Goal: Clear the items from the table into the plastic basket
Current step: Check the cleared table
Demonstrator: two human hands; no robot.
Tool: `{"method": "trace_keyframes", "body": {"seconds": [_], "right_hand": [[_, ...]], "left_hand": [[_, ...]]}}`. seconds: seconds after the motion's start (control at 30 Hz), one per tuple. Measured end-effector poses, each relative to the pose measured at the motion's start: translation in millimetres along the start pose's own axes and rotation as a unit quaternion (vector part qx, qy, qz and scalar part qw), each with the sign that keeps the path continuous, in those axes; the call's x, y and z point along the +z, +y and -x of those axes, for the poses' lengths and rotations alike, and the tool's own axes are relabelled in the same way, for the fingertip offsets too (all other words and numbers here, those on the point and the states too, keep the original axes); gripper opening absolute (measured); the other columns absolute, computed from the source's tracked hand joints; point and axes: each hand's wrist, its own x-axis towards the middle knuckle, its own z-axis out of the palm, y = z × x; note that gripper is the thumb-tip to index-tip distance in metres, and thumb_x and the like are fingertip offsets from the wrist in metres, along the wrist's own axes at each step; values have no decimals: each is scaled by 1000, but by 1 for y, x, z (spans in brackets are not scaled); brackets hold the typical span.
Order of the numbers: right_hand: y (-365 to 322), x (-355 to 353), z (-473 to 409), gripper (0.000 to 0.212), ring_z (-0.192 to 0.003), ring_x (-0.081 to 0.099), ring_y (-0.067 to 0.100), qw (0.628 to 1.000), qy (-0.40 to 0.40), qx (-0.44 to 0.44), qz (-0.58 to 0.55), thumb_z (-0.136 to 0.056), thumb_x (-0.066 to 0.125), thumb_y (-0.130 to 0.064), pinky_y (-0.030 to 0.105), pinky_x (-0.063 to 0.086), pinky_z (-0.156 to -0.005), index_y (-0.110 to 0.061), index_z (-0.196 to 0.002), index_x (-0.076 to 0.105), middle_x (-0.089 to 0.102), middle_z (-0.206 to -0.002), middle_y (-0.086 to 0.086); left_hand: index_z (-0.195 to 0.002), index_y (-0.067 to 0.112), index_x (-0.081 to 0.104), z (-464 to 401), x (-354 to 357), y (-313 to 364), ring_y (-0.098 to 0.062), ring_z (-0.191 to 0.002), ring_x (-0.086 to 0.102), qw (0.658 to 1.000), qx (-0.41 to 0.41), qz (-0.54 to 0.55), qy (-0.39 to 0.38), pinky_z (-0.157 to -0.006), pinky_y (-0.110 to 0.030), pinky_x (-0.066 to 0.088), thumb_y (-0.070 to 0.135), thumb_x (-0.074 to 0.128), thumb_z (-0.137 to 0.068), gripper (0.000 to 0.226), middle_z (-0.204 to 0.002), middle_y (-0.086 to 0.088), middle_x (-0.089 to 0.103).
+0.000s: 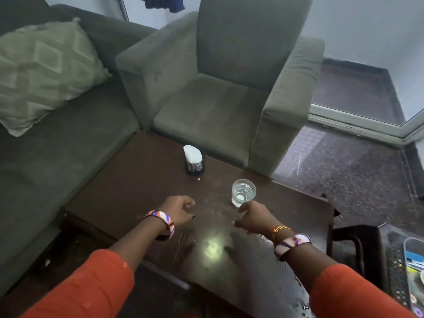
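On the dark table (142, 180), right hand (253, 218) pinches the glass (243, 192); left hand (177, 210) loosely curled, empty

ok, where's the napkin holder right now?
Head view: the napkin holder stands at the far side of the table, near the armchair, beyond and left of the glass and clear of both hands.

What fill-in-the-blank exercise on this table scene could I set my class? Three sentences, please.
1. The right hand reaches the base of the ____, which stands on the table.
2. The napkin holder contains ____ napkins.
3. Each wrist wears a patterned ____.

Missing words: glass; white; bangle
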Motion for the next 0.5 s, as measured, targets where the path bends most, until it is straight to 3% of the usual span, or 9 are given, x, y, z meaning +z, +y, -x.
{"method": "trace_keyframes", "body": {"seconds": [0.13, 0.2, 0.27, 0.4, 0.5], "right_hand": [[15, -4, -21, 44, -48, 54, 12, 992, 6, 47, -115, -79, 69, -14, 18, 46, -40, -8, -119, 51, 60, -77, 7], [21, -8, -29, 30, -45, 54, 14, 977, 4, 69, -203, -83, 63, -7, 19, 47, -37, -6, -110, 50, 55, -68, 7], [24, -11, -38, 18, -43, 54, 15, 953, 12, 91, -289, -86, 57, 1, 22, 49, -39, -5, -100, 47, 53, -68, 10], [24, -13, -68, 20, -53, 54, 21, 922, 52, 127, -361, -88, 51, 3, 35, 51, -57, -6, -104, 42, 55, -72, 12], [21, -9, -94, 20, -55, 54, 21, 909, 90, 152, -378, -90, 48, 0, 32, 50, -51, -2, -109, 44, 57, -89, 19]], "left_hand": [[-124, 8, 55, -19, 3, -9, -22, -107, 58, 994, -59, 85, 21, -86, -27, 47, 12, 65, -81, 44, -125, -10, 60], [-125, 6, 52, -27, 2, -14, -22, -102, 56, 980, -104, 169, 20, -72, -29, 50, 9, 63, -82, 44, -119, -10, 57], [-127, 3, 48, -36, -2, -17, -21, -99, 52, 955, -143, 258, 17, -64, -26, 46, 6, 61, -84, 45, -114, -9, 52], [-132, 0, 41, -67, -13, -26, -25, -101, 51, 909, -197, 366, 15, -69, -33, 48, 6, 60, -86, 50, -126, -20, 53], [-137, 1, 34, -103, -22, -33, -29, -113, 49, 884, -208, 418, 22, -72, -35, 49, 11, 61, -87, 59, -133, -23, 48]]}}
